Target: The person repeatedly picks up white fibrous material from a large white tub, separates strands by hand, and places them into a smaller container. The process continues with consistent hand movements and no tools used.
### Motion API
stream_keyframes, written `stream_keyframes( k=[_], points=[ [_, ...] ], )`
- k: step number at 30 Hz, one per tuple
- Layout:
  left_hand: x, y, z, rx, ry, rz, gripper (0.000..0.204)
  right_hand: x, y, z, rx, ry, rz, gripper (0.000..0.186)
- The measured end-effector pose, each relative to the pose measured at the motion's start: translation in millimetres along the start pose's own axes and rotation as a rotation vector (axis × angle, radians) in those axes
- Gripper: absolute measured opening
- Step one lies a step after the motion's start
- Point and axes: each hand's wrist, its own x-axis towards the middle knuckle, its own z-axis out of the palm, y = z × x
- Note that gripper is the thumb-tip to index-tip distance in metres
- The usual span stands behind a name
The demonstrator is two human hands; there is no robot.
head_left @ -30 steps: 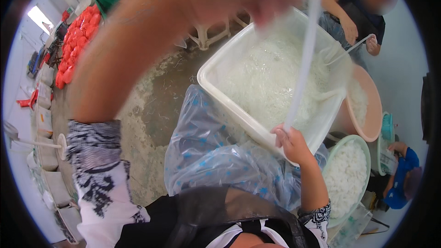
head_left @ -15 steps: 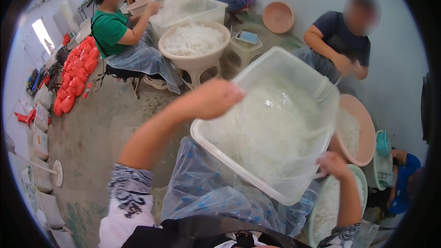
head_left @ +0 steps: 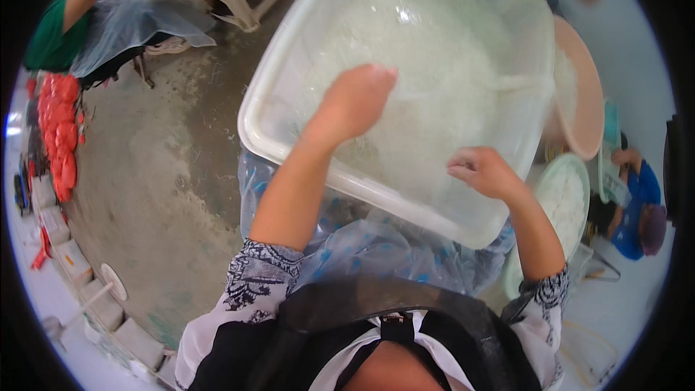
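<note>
A large white plastic tub [head_left: 271,141] stands before me, filled with cloudy liquid and a mass of pale, translucent strands [head_left: 441,51]. Over the left part of the tub, my left hand [head_left: 356,100] is closed, its fingertips pressed together. My right hand [head_left: 486,171] hangs above the tub's near right part, also closed in a pinch. Anything held in either set of fingers is too small or blurred to make out. A clear plastic apron [head_left: 376,246] covers my lap below the tub's near edge.
To the right stand a pink basin [head_left: 590,94] and a pale green basin [head_left: 572,206] of white stuff. A co-worker in blue [head_left: 641,206] sits beyond them. At upper left are a co-worker in green [head_left: 51,32], a white stool [head_left: 253,0] and red bags [head_left: 58,130].
My view has tilted downward. The left hand has come in over the tub, while the right hand has moved from the tub's right rim to over its contents.
</note>
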Motion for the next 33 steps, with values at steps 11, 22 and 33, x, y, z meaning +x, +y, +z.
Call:
stream_keyframes(
  k=[11, 22, 33],
  points=[
    [3.3, 7.9, -11.4, -0.261, -0.028, -0.218, 0.040, 48.5, 72.9, 95.1, -0.858, -0.558, 0.178, 0.015],
    [-10.9, 27.9, 5.5, -0.582, -0.253, -0.087, 0.034, -92.2, -46.5, -33.9, 0.307, 0.169, 0.131, 0.017],
    [-15.9, 45.0, 39.9, -0.844, -0.324, -0.169, 0.036, -121.6, -94.4, -33.7, 0.539, 0.404, -0.182, 0.019]
  ],
)
